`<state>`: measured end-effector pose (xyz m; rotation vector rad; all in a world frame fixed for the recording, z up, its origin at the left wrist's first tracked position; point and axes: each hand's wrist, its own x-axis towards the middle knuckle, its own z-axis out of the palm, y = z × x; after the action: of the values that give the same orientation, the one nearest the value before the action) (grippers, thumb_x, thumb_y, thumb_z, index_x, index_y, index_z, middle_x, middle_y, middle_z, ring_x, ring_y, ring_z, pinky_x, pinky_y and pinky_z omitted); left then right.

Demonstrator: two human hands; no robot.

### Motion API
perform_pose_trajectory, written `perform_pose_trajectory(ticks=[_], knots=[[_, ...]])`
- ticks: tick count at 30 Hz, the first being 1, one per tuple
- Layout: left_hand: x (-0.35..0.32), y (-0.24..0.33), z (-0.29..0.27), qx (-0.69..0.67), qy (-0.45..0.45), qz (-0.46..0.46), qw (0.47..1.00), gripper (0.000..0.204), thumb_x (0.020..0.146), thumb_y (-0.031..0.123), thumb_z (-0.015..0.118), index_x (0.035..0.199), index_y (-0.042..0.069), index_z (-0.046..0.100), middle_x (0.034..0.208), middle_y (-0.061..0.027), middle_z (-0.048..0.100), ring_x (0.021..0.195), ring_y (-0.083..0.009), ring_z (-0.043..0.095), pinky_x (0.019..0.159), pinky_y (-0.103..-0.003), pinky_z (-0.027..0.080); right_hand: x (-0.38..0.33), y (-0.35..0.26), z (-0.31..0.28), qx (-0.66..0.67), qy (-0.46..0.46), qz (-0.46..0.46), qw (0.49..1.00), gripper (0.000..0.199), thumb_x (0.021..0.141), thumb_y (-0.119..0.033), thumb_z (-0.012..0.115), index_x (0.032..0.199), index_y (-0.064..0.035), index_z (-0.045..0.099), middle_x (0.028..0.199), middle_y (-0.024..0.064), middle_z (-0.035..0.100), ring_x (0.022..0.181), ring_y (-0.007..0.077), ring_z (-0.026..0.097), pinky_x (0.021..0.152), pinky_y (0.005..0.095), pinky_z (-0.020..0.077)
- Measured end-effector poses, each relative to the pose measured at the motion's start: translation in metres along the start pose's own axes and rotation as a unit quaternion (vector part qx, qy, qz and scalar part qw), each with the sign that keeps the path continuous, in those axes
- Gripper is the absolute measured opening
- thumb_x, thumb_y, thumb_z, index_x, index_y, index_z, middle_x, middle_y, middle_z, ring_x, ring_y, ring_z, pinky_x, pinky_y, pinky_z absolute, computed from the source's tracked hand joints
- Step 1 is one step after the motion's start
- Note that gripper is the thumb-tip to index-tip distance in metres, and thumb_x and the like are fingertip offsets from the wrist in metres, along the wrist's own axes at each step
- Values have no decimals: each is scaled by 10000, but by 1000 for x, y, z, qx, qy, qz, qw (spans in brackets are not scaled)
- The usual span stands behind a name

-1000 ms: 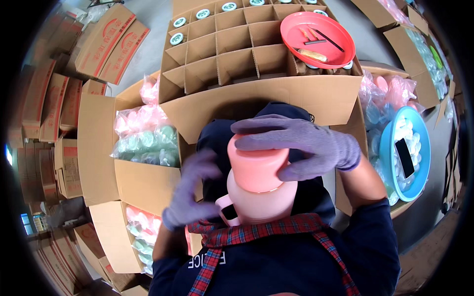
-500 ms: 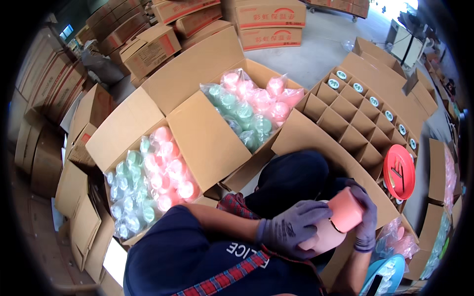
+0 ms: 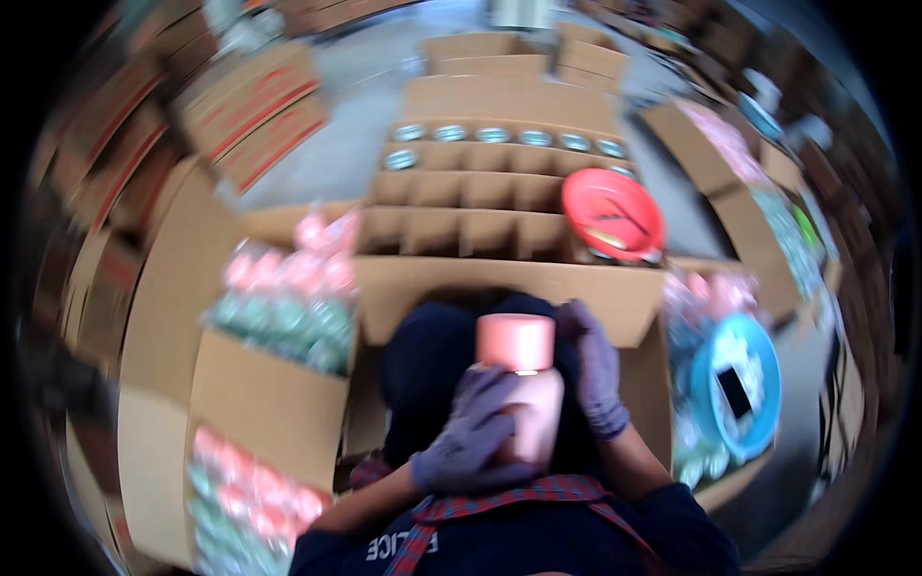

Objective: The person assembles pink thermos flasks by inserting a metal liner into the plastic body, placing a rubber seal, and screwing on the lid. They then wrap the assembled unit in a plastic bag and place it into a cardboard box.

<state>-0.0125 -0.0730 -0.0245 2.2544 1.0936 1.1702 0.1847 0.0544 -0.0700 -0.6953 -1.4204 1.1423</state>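
A pink bottle [image 3: 538, 418] with a wide pink cap [image 3: 516, 343] on top stands roughly upright in front of me, over my lap. My left hand [image 3: 469, 430] is wrapped round the side of its body. Just right of the bottle, my right hand [image 3: 597, 374] is raised with its fingers stretched out, apart from the cap and holding nothing. Grey-purple gloves cover both hands. Beyond my knees is a divided carton [image 3: 509, 286], with several round-topped bottles [image 3: 493, 135] in its far cells.
A red basin [image 3: 579, 213] with thin tools rests on the carton's right side. At right, a blue basin [image 3: 706, 370] holds white items and a black flat object [image 3: 736, 392]. Bagged pink and green cups [image 3: 283, 322] fill open boxes at left. Stacked cartons [image 3: 254, 120] stand behind.
My view has swung right, bringing the divided carton to the middle. The bottle has gone from tilted to nearly upright. My right hand has let go of the pink cap.
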Motion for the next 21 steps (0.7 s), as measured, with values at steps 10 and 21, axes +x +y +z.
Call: perform_pose_trajectory(ticks=[10, 21], knots=[[3, -20, -11, -17, -3, -27, 1000, 502, 645, 390, 824, 1039, 109, 693, 1393, -214, 435, 1324, -455, 345, 1059, -598, 266, 113, -30, 58, -190, -323, -187, 908, 347, 853, -274, 650, 1104, -36, 628, 1140, 187, 589, 1062, 368, 561, 910, 409, 466], [-4, -18, 33, 5, 232, -87, 969, 219, 892, 307, 648, 997, 115, 661, 1329, -190, 532, 1302, -439, 404, 1081, -610, 215, 124, 27, 94, 63, -496, 199, 843, 356, 760, -22, 509, 1057, 89, 670, 1108, 214, 674, 1075, 264, 625, 984, 347, 443]])
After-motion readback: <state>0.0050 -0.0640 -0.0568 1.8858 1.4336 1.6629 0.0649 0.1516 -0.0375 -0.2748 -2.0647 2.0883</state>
